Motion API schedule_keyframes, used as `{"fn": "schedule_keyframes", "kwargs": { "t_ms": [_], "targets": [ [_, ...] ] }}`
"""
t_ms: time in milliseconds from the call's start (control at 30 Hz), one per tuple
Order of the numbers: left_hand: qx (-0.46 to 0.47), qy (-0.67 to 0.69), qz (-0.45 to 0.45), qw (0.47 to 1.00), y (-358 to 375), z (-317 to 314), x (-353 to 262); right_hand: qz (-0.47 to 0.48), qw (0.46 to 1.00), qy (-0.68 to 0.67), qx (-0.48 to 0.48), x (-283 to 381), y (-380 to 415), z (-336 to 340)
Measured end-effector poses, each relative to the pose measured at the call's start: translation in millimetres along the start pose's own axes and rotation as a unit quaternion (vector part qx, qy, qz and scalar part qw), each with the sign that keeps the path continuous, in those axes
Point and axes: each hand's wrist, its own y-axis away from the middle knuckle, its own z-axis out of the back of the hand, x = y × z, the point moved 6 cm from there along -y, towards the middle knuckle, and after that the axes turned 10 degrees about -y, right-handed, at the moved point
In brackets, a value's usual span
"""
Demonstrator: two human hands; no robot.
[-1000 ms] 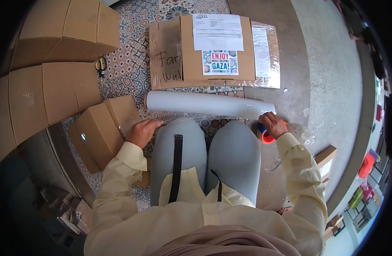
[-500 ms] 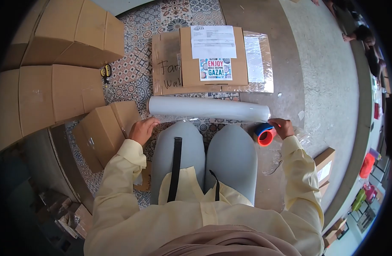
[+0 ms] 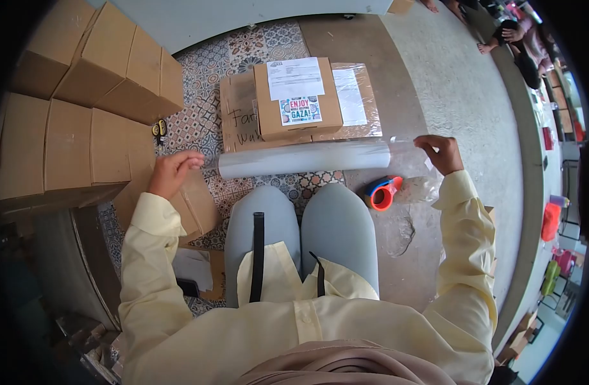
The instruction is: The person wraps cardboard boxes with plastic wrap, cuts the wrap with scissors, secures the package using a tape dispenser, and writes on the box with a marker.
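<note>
Clear plastic film [image 3: 410, 159] spreads between my two hands, drawn up from a long roll of it [image 3: 301, 160] lying crosswise beyond my knees. My left hand [image 3: 174, 172] pinches the film's left corner, past the roll's left end. On the other side, my right hand [image 3: 443, 154] pinches the right corner. Just beyond the roll lies a brown cardboard box [image 3: 265, 96] bearing a printed sheet [image 3: 295, 78] and a colourful sticker [image 3: 301, 110]. It rests on a wider, film-wrapped flat package [image 3: 236, 96] with black handwriting.
A red and blue tape dispenser [image 3: 379, 204] sits right of my knees, beside crumpled plastic [image 3: 419, 189]. Cardboard boxes [image 3: 70, 141] stack up on the left. Yellow-black scissors [image 3: 159, 131] lie on the patterned floor. Another person's hand [image 3: 513, 32] shows at top right.
Both hands have moved forward and outward, away from my knees, drawing the film up and out over the roll. The view has shifted slightly.
</note>
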Motion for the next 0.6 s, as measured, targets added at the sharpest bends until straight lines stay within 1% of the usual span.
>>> {"fn": "schedule_keyframes", "kwargs": {
  "t_ms": [100,167,233,267,300,333,367,400,433,467,600],
  "targets": [
    [-0.009,0.009,-0.008,1.000,-5,20,-19,0.012,0.999,0.018,-0.026,15,-3,19],
    [-0.018,-0.007,-0.030,0.999,-6,37,-32,0.045,0.997,0.035,-0.045,24,-8,33],
    [-0.031,-0.060,-0.009,0.998,-9,53,-50,0.043,0.996,-0.008,-0.075,23,-14,45],
    [-0.030,-0.068,-0.020,0.997,-13,60,-39,0.028,0.995,-0.051,-0.077,15,-17,51],
    [-0.039,-0.060,-0.038,0.997,-17,67,-45,0.044,0.996,-0.003,-0.080,29,-21,60],
    [-0.034,-0.078,-0.039,0.996,-22,73,-43,0.071,0.993,0.018,-0.096,38,-22,69],
    [-0.036,-0.077,-0.058,0.995,-26,78,-40,0.080,0.992,-0.002,-0.102,44,-24,75],
    [-0.042,-0.043,-0.031,0.998,-24,82,-57,0.081,0.991,0.012,-0.108,60,-23,82],
    [-0.044,-0.011,0.008,0.999,-17,90,-73,0.111,0.986,0.021,-0.119,71,-22,89],
    [-0.047,-0.012,-0.001,0.999,-16,98,-84,0.117,0.985,0.025,-0.124,77,-20,96],
    [-0.073,0.005,0.011,0.997,-1,124,-105,0.122,0.984,0.020,-0.130,111,-11,119]
  ]
}}
